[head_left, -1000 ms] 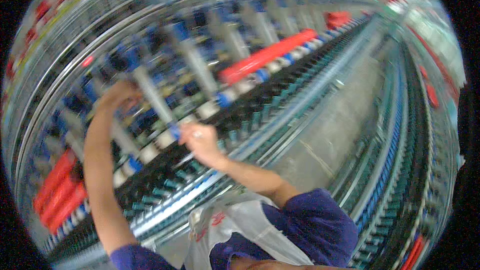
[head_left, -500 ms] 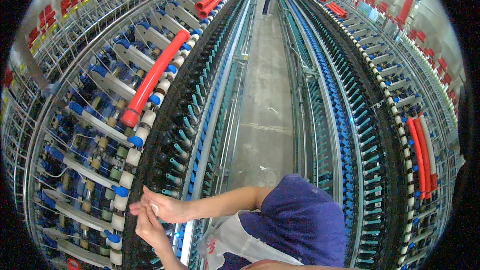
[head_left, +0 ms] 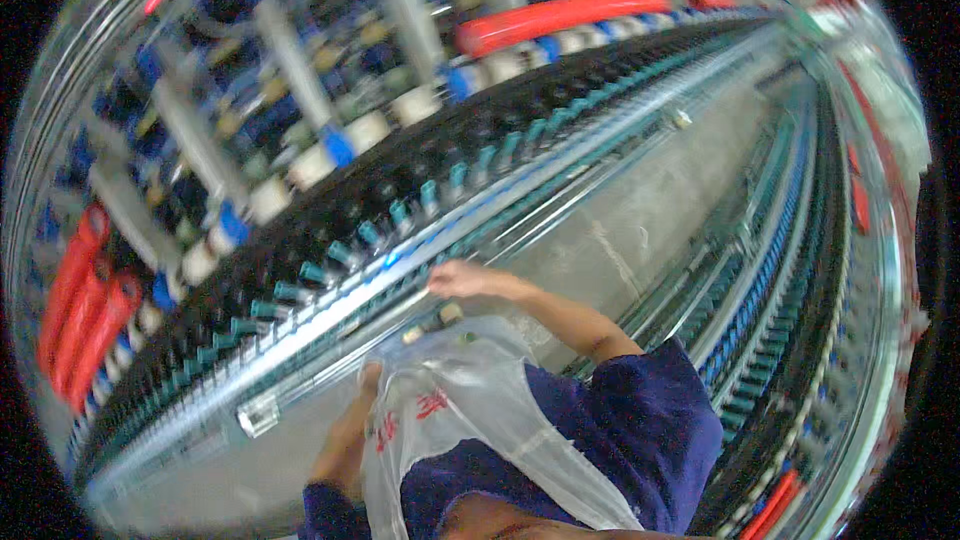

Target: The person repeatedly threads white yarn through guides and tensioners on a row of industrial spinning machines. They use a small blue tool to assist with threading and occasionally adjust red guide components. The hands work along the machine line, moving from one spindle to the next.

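My right hand point(head_left: 462, 280) is out in front of me over the silver rail point(head_left: 370, 280) of the spinning frame. Its fingers are curled together, and whatever they may hold is hidden. Lower and to the left, my left hand point(head_left: 371, 380) is beside the edge of my whitish apron point(head_left: 480, 380); a thumb shows and the other fingers are hidden. Small pale cylindrical pieces point(head_left: 450, 314) show at the apron's front, too blurred to name. Beyond the rail runs a row of teal spindle tubes point(head_left: 397, 212) on the black machine bed.
White rollers point(head_left: 357, 134) with blue caps line the frame above the spindles. A long red tube point(head_left: 565, 18) lies across its top, and several red tubes point(head_left: 90, 315) rest at the left. A grey floor aisle point(head_left: 640, 220) separates this frame from the blue and teal one point(head_left: 775, 270) on the right.
The view has swung left and tilted. My hands, which were together near the rollers, are now apart: the right over the rail, the left back at the apron.
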The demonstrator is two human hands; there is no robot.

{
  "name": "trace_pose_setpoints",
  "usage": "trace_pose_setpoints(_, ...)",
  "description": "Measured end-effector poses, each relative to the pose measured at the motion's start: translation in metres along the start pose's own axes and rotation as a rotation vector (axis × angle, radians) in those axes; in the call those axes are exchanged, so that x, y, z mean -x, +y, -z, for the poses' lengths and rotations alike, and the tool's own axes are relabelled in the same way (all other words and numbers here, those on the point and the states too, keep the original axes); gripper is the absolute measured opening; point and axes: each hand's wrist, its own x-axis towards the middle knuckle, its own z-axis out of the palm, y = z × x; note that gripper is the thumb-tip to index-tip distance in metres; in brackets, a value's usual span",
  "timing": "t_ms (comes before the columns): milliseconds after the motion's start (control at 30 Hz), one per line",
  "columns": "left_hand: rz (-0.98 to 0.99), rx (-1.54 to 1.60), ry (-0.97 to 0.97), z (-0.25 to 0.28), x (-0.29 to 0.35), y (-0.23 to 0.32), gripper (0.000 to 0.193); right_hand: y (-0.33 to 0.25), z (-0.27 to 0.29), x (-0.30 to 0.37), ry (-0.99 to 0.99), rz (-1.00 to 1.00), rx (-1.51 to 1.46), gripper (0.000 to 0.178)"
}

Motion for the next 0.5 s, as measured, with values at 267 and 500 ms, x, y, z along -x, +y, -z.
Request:
trace_pose_setpoints(267,-0.128,0.181,-0.082,-0.014,0.001,0.047,0.032,0.15,-0.07,-0.095,0.048,-0.125,0.085,0.025)
trace_pose_setpoints(500,0.203,0.022,1.119,0.04,0.04,0.142,0.021,0.196,-0.14,-0.224,0.495,-0.113,-0.71,0.027)
